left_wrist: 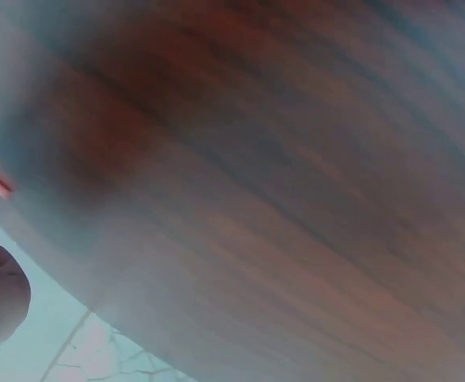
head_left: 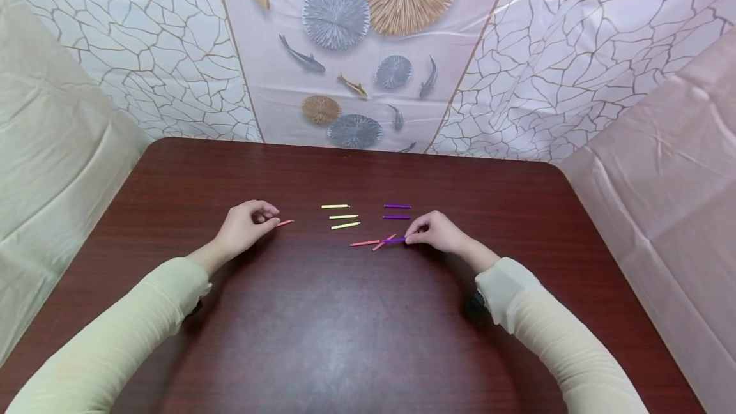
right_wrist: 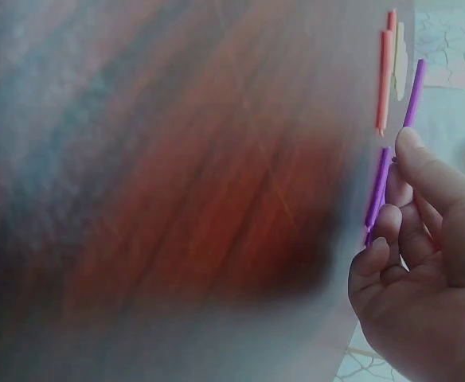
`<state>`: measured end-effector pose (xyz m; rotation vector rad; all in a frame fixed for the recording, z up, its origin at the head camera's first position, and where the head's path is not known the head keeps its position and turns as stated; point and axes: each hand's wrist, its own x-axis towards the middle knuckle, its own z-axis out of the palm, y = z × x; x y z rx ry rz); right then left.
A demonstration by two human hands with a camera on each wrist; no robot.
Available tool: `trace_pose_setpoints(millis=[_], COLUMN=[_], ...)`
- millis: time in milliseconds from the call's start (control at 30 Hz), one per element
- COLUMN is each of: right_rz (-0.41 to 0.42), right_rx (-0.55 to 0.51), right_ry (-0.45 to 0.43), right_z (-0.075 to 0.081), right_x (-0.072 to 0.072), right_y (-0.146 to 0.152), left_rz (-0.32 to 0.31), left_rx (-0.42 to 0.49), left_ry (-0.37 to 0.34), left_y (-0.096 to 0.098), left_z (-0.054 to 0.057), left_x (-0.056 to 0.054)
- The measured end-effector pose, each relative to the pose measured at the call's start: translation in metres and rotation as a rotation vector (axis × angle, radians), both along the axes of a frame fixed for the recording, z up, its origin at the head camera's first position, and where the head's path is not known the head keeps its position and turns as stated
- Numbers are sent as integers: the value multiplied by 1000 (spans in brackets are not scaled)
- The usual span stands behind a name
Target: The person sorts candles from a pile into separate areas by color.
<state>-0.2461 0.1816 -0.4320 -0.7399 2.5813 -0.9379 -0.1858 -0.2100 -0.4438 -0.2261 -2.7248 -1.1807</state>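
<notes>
Fingers of the right hand (head_left: 439, 232) are closed in a pinch on one end of the held purple stick (head_left: 393, 241), which projects leftward from them, its long axis running side to side. Two purple sticks (head_left: 397, 217) lie on the worktop (head_left: 339, 344) just beyond it, nearly parallel, and the right hand is the nearer to them. In the head view the held purple stick passes across the slanting red stick (head_left: 377, 247); whether they touch cannot be told. A second loose red stick (head_left: 362, 243) lies just left of that crossing, almost level. Fingers of the left hand (head_left: 244, 229) are curled together and appear to pinch the held red stick (head_left: 286, 223), whose free end points right and slightly away from the person. Three yellow sticks (head_left: 343, 216) lie between the hands; both loose red pieces are well apart from the left hand, toward the right.
</notes>
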Motion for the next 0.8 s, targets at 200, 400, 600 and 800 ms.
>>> trace_pose_setpoints(millis=[200,400,600,800], right_rz=[-81,-129,-181,-188], right_rx=[5,-2,23,47], right_ry=[27,43,56,63], right_z=[2,1,-3,-6], right_x=[-8,-17,-26,-29], right_y=[4,6,8,9], left_rz=[-42,-86,-103,-111], left_rx=[59,70,76,72], left_ry=[10,-7,-11,-10], left_y=[21,30,33,36], left_z=[8,9,10,9], left_x=[1,4,7,8])
